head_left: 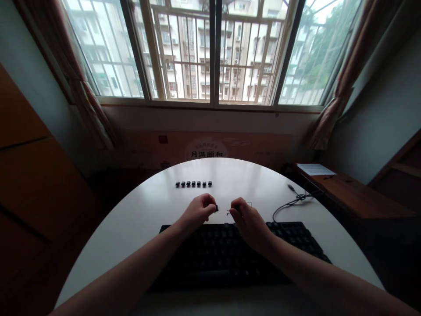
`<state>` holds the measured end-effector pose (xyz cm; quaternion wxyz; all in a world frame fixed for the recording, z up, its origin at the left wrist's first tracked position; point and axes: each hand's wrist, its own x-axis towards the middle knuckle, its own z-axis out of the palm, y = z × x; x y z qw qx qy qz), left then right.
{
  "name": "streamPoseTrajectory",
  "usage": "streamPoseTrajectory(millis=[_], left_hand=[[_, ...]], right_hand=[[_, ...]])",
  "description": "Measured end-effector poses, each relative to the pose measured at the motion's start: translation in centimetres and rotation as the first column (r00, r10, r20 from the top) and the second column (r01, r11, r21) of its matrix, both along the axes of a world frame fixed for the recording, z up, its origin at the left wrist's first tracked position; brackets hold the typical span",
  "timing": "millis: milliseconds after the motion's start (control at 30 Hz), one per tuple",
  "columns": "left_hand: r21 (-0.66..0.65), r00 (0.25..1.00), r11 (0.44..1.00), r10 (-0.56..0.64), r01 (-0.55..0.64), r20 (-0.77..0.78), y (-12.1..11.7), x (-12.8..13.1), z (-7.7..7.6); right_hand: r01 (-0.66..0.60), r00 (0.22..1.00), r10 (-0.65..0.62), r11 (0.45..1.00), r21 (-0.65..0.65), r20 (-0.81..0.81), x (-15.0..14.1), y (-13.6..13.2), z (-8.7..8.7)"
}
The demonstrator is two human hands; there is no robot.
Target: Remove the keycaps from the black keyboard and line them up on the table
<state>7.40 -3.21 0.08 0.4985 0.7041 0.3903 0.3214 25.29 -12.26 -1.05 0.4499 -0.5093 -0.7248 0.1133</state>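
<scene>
Head view: the left hand (199, 209) pinches a black keycap (216, 208) between its fingers, near the far edge of the keyboard (210, 248); the right hand (249, 220) pinches a wire tool (228, 212); steady, light grips should serve best.

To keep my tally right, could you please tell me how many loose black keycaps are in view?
8: seven keycaps in a row on the white table, beyond the keyboard, and one keycap in the left hand. More could be hidden from view.
</scene>
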Motion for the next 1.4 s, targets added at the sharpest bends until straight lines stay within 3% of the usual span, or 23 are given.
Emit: streamPoseTrajectory(millis=[300, 400, 533, 633, 767, 867, 933, 1033, 1067, 1133, 1400], left_hand=[[0.07, 0.991, 0.997, 0.033, -0.025, -0.126, -0.4, -0.1, 0.3], [-0.071, 0.997, 0.995, 0.059, -0.063, -0.054, -0.4, 0.2, 0.9], [-0.347, 0.983, 0.933, 0.14, -0.091, 0.119, 0.1, 0.0, 1.6], [-0.39, 0.974, 0.919, 0.139, -0.06, 0.178, 0.6, -0.6, 2.6], [-0.232, 0.997, 0.972, 0.046, -0.03, 0.061, 2.4, -0.8, 4.8], [0.048, 0.989, 0.999, -0.006, 0.013, -0.151, 5.1, -0.3, 6.2], [0.298, 0.957, 0.953, 0.037, 0.053, -0.287, 7.1, 0.2, 6.5], [0.605, 0.861, 0.776, 0.174, 0.18, -0.479, 9.7, 1.3, 6.0], [0.649, 0.827, 0.724, 0.202, 0.235, -0.525, 10.4, 1.6, 5.6], [0.663, 0.789, 0.68, 0.203, 0.312, -0.58, 11.5, 2.3, 4.7], [0.622, 0.714, 0.635, 0.153, 0.458, -0.683, 14.3, 3.7, 1.5]], right_hand=[[-0.01, 0.971, -0.015, 0.995, -0.102, -0.238, 0.2, 1.0, -0.3], [-0.015, 0.965, -0.016, 0.993, -0.116, -0.261, 0.3, 1.3, -0.6], [-0.03, 0.961, 0.001, 0.994, -0.103, -0.276, 0.2, 1.4, -0.5], [-0.032, 0.961, 0.0, 0.994, -0.109, -0.278, 0.2, 1.3, -0.3], [-0.039, 0.959, 0.003, 0.991, -0.124, -0.284, 0.2, 1.1, 0.1], [-0.046, 0.958, 0.009, 0.991, -0.123, -0.286, 0.1, 1.1, 0.2], [-0.049, 0.958, 0.011, 0.991, -0.124, -0.286, 0.1, 1.1, 0.2], [-0.046, 0.958, 0.006, 0.99, -0.132, -0.287, 0.1, 1.1, 0.3], [-0.047, 0.957, 0.006, 0.99, -0.134, -0.29, 0.1, 1.0, 0.3], [-0.054, 0.955, 0.011, 0.989, -0.135, -0.298, 0.0, 1.0, 0.4], [-0.07, 0.962, 0.028, 0.987, -0.147, -0.27, 0.0, 0.9, 0.5]])
